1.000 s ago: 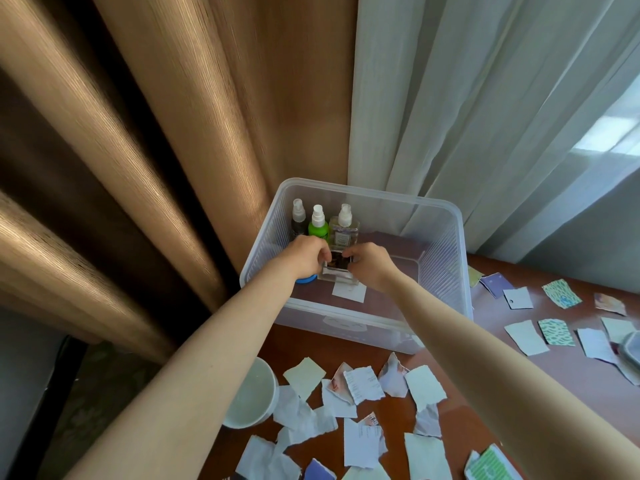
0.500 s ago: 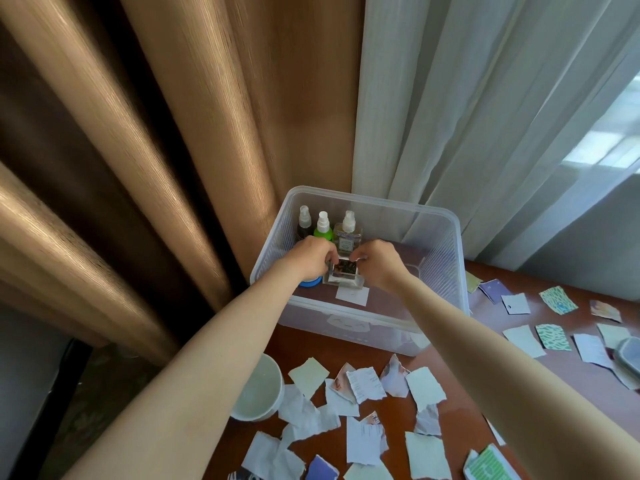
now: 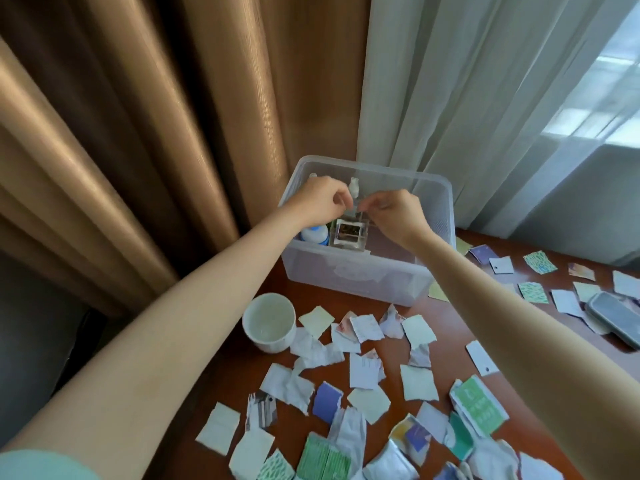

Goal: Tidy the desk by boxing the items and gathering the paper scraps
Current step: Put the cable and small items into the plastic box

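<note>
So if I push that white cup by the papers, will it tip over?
Probably not easily: the white cup stands upright and looks wide for its height, so it should slide. It looks empty, so likely light. But it sits near the desk edge, so a push leftward might drop it.

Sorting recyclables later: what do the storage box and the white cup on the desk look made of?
Storage box: likely plastic, translucent and frosted; contents show dimly through its walls. White cup: looks ceramic, smooth, thick-rimmed, softly glossy, though plastic cannot be excluded.
</note>
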Demonstrator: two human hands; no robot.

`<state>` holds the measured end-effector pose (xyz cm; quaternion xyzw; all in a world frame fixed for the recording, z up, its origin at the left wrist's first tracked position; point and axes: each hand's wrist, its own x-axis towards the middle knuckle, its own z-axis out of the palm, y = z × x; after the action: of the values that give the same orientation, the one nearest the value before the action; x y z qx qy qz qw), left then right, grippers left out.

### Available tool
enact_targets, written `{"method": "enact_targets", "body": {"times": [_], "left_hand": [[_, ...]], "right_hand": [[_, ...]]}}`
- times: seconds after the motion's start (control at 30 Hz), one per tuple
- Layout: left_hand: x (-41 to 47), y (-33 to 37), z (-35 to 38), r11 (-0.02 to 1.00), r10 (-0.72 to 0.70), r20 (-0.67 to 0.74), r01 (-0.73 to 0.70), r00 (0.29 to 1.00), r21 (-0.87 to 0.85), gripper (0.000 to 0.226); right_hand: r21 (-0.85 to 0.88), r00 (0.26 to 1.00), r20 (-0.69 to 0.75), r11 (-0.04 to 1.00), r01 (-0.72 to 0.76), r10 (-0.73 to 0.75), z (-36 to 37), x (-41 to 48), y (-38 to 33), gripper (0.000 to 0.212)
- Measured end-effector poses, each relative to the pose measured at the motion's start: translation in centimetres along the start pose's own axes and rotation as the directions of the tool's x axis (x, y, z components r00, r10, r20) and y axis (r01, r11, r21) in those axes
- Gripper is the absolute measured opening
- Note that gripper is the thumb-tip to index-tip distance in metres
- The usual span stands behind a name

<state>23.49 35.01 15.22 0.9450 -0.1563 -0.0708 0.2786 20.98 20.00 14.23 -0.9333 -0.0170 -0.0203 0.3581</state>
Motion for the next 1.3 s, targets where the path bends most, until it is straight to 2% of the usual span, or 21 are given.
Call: {"method": "enact_targets", "body": {"times": [0.1,0.27,0.4,0.53,0.6,0.73,0.87,0.97,1.07,1.2,1.3], "left_hand": [[-2.6,1.0,0.1,0.999,0.029,-0.043,-0.030,0.999,-0.021,0.021],[-8.5,2.2,0.8,0.998,0.037,-0.090,-0.042,0.995,-0.055,0.020],[-12.7,2.8,2.0,0.995,0.008,-0.078,-0.016,0.997,-0.101,0.017],[-16.3,3.0,4.6,0.989,-0.043,0.035,0.048,0.998,-0.140,0.018],[-17.9,2.6,5.9,0.985,-0.083,0.106,0.098,0.991,-0.141,0.017],[-20.5,1.0,8.6,0.985,-0.162,0.278,0.171,0.947,-0.011,0.021],[-22.6,-0.5,10.9,0.972,-0.235,0.366,0.224,0.900,0.073,0.025],[-23.9,-0.8,12.7,0.968,-0.250,0.452,0.223,0.857,0.112,0.035],[-24.6,-0.9,14.3,0.965,-0.248,0.481,0.172,0.841,0.198,0.051],[-24.9,-1.1,15.8,0.945,-0.213,0.453,0.065,0.866,0.320,0.061],[-24.9,-1.4,16.4,0.943,-0.187,0.422,0.042,0.887,0.330,0.059]], "right_hand": [[0.083,0.998,-0.064,0.996,0.015,-0.009,-0.3,-3.1,-0.1,0.026],[0.133,0.999,-0.040,0.991,-0.019,0.025,0.3,-8.9,0.3,0.026],[0.149,0.995,0.089,0.987,-0.062,0.049,1.1,-12.4,1.6,0.022],[0.092,0.971,0.226,0.991,-0.102,0.079,2.5,-15.5,2.4,0.019],[0.030,0.947,0.317,0.997,-0.072,0.059,3.5,-17.2,2.6,0.021],[-0.126,0.860,0.510,0.989,0.073,0.002,5.8,-20.2,3.2,0.027],[-0.186,0.783,0.618,0.981,0.055,0.073,7.9,-22.0,4.1,0.033],[-0.221,0.761,0.641,0.974,0.055,0.102,9.0,-22.8,4.8,0.037],[-0.211,0.751,0.648,0.977,0.019,0.126,9.7,-23.7,5.5,0.038],[-0.231,0.749,0.640,0.973,-0.025,0.172,9.8,-24.4,6.6,0.036],[-0.243,0.765,0.606,0.966,-0.084,0.219,9.4,-24.4,7.3,0.034]]}}
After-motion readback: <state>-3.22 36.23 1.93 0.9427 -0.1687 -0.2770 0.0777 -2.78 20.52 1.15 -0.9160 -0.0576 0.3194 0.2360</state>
